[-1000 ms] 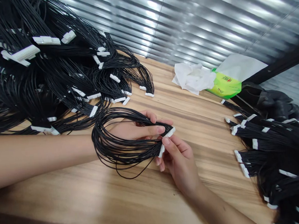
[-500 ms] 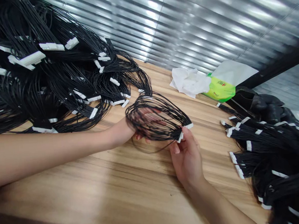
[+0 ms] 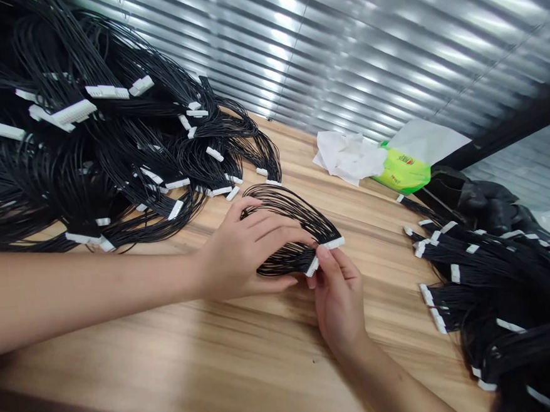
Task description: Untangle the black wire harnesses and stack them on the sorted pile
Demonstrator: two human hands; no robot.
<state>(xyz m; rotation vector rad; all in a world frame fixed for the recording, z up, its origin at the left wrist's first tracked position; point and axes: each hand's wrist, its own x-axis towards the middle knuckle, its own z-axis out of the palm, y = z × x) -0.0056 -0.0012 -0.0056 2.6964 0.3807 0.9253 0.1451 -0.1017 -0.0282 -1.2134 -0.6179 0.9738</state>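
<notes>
A looped wiring harness [image 3: 299, 217] of thin black wires has white connectors at its two ends, side by side. My right hand [image 3: 340, 295] pinches it at those connectors between thumb and fingers. Spread across the loop from the left is my left hand [image 3: 244, 246], fingers stretched over the top of the wires and thumb apart along the near side. It touches the wires and hides part of the loop.
A big heap of black harnesses [image 3: 124, 135] with white connectors fills the left back. Another pile of harnesses [image 3: 503, 303] lies on the right. Crumpled white tissue [image 3: 347, 157] and a green tissue pack [image 3: 402, 169] rest by the corrugated metal wall [image 3: 339, 51].
My left hand has moved from behind and under the wire loop to on top of it. The harness, still in my right hand, has shifted slightly left and down.
</notes>
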